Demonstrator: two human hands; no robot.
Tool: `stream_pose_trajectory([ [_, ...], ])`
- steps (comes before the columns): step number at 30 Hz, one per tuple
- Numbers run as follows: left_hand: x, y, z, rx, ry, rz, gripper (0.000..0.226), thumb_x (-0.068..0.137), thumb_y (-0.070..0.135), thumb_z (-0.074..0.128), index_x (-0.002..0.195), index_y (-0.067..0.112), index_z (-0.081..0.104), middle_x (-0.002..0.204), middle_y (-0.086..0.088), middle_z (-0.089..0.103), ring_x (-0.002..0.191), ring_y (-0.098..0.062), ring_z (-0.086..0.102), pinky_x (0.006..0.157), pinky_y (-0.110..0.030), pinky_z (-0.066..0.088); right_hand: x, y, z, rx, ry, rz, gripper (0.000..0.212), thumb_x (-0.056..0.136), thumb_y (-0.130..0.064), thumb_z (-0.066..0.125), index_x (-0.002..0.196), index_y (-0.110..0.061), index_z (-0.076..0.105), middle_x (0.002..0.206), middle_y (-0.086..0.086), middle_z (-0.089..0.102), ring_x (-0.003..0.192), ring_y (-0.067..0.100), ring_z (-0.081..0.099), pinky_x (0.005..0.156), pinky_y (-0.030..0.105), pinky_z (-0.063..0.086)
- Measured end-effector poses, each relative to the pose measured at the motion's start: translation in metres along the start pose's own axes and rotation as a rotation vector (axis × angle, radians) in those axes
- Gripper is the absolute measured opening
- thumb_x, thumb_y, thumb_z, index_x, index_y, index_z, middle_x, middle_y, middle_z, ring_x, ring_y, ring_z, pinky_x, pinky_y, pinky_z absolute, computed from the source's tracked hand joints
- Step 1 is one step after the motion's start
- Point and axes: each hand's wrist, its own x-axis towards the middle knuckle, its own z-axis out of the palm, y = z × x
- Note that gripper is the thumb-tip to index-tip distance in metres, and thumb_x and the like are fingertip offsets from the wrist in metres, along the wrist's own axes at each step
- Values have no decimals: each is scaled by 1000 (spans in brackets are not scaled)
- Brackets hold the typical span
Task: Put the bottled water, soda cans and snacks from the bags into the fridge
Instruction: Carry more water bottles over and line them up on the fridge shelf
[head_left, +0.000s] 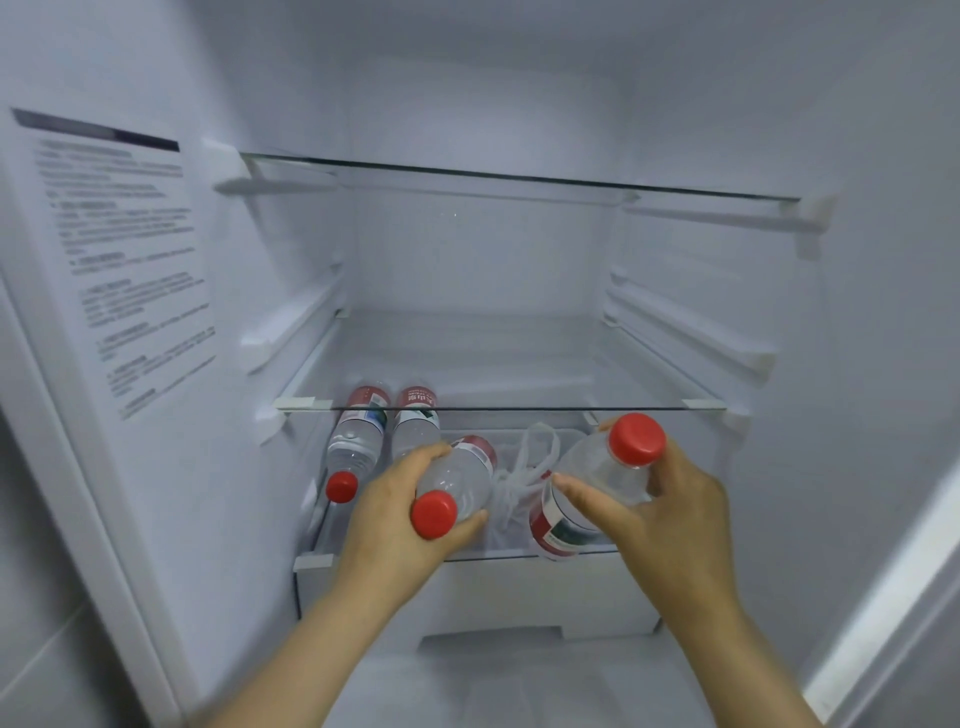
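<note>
Inside the open fridge, two water bottles with red caps and red labels lie side by side on the lower glass shelf (519, 557): the left one (353, 447) and the one beside it (415, 431). My left hand (395, 525) grips a third bottle (457, 483) lying on the shelf next to them, cap toward me. My right hand (670, 504) holds a fourth bottle (597, 478) tilted, cap up and base low, over the right part of the shelf.
A white tangled cord or mesh (519, 478) lies on the shelf between the two held bottles. Two glass shelves, a middle shelf (519, 408) and an upper shelf (519, 176), sit above. A printed label (119, 270) covers the left inner wall. A white drawer front (519, 592) is below.
</note>
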Motion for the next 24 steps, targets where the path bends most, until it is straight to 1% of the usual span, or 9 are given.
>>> stream_pose_trajectory([
  [3,-6,3,-2,15,-27,-16,74,66,47,80,131,36,48,119,21,53,109,-3,54,90,-19,46,0,-1,3,40,17,-3,52,55,-66,72,94,-33,64,81,-18,68,78,5,66,71,34,57],
  [5,-11,5,-2,24,-37,-26,75,70,43,78,136,34,45,126,18,52,116,-5,51,96,-22,43,0,-1,6,84,32,4,46,57,-60,76,91,-32,65,80,-17,69,78,5,67,70,32,57],
  [10,-16,6,-4,74,-94,-21,76,78,36,72,144,31,34,142,11,46,129,-8,43,107,-25,38,-4,5,16,110,34,-12,44,61,-52,80,96,-33,64,86,-17,69,82,6,67,73,29,56],
  [14,-16,1,-8,126,-207,-9,78,81,36,67,147,34,25,147,14,38,134,-7,37,111,-28,35,-5,11,24,153,36,34,43,60,-49,80,96,-43,59,91,-20,67,87,-1,64,74,7,48],
  [17,-14,-4,-1,171,-212,-7,78,82,34,64,148,31,23,150,13,33,135,-8,35,110,-22,30,-2,14,27,141,23,64,46,63,-37,85,95,-48,54,90,-24,66,87,-8,61,69,2,43],
  [20,-12,-7,11,203,-212,5,75,87,22,59,150,25,19,155,9,23,142,-9,24,107,-11,17,-9,24,31,135,2,59,49,65,-34,85,99,-50,54,94,-37,60,89,-14,57,72,4,44],
  [21,-11,-9,16,199,-210,14,74,88,17,57,150,25,18,157,7,20,143,-10,20,107,-10,15,-13,29,34,124,-4,63,50,65,-36,85,104,-48,55,97,-36,61,92,-13,57,76,8,47],
  [23,-9,-10,25,205,-209,28,68,91,11,52,149,26,19,159,4,15,145,-12,16,107,-11,14,-22,43,38,119,-19,100,55,66,-41,83,115,-39,58,109,-26,63,102,-4,59,86,24,52],
  [24,-7,-10,28,213,-208,32,64,92,11,50,149,25,23,159,2,12,145,-14,17,108,-12,14,-27,51,41,123,-39,113,60,66,-43,82,120,-36,57,117,-21,62,108,0,59,90,26,52],
])
